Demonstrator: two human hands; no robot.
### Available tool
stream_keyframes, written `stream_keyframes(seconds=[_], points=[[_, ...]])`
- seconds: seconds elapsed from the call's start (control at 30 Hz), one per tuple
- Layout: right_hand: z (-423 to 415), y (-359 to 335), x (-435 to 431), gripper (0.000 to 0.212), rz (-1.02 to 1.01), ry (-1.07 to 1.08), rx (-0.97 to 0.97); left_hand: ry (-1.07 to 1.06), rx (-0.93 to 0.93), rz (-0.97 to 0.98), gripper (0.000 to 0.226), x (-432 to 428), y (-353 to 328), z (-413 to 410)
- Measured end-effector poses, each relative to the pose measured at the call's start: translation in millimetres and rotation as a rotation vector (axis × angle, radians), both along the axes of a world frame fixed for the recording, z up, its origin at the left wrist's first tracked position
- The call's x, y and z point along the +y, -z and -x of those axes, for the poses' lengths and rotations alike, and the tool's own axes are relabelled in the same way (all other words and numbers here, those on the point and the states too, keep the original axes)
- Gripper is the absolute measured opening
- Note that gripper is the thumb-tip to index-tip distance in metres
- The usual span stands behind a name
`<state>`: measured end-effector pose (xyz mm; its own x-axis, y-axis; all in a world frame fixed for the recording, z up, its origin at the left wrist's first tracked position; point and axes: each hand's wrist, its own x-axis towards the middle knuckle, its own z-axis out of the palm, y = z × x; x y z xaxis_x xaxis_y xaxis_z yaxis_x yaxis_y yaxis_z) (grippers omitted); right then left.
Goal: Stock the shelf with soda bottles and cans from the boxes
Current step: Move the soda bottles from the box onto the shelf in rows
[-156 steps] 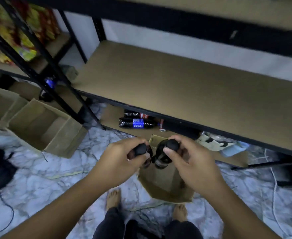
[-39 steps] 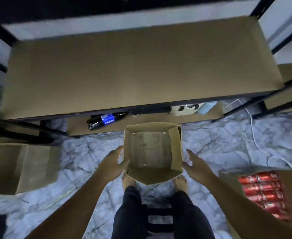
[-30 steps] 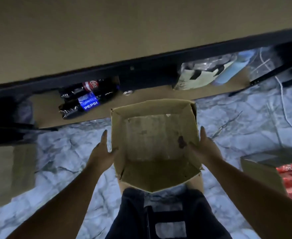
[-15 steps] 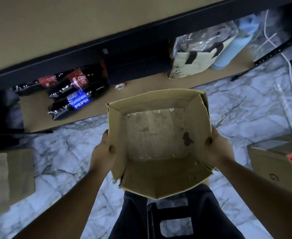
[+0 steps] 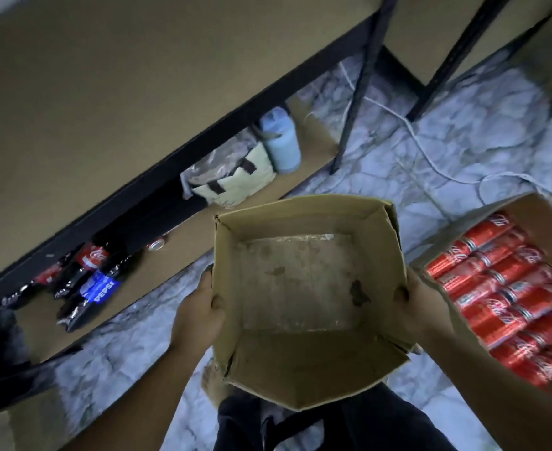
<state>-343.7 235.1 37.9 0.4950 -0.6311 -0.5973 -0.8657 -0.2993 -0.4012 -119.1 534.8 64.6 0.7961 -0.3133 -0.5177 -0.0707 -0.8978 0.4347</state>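
The box [image 5: 300,288] now nearer the cans [image 5: 509,297].

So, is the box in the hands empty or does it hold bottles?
Empty. The cardboard box, gripped by left hand and right hand, shows only a bare stained floor inside.

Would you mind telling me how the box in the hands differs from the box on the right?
The held box is empty; the floor box is packed with red cans. The left hand and right hand grip the held box; no hand holds the floor box. Both are open brown cardboard.
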Motion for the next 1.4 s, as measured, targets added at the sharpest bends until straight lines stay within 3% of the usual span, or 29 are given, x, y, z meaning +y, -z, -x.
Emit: stream_keyframes(seconds=[0.13,0.23,0.43,0.7,1.0,1.4], points=[[36.1,-9.5,-76.5,0.045,0.039,0.075,-0.056,0.132,-0.076,-0.019,0.055,-108.7,-29.4,7.5],[59.6,-13.2,-114.2,0.051,0.005,0.192,-0.074,0.279,-0.146,-0.084,0.067,-188.7,-49.9,10.4],[90.4,-10.7,-119.4,0.063,-0.118,0.532,-0.166,0.547,-0.367,-0.138,0.067,-310.3,-79.6,6.9],[98.5,-19.4,-122.4,0.056,-0.176,0.864,-0.237,0.809,-0.463,-0.097,0.063,-419.4,-96.4,-0.8],[78.7,-14.0,-160.4,0.063,-0.148,0.950,-0.270,0.844,-0.365,-0.018,0.058,-469.0,-66.7,-35.7],[16.2,47.5,-212.7,0.065,-0.073,1.074,-0.162,0.865,-0.133,0.006,0.064,-530.4,42.3,-100.3]])
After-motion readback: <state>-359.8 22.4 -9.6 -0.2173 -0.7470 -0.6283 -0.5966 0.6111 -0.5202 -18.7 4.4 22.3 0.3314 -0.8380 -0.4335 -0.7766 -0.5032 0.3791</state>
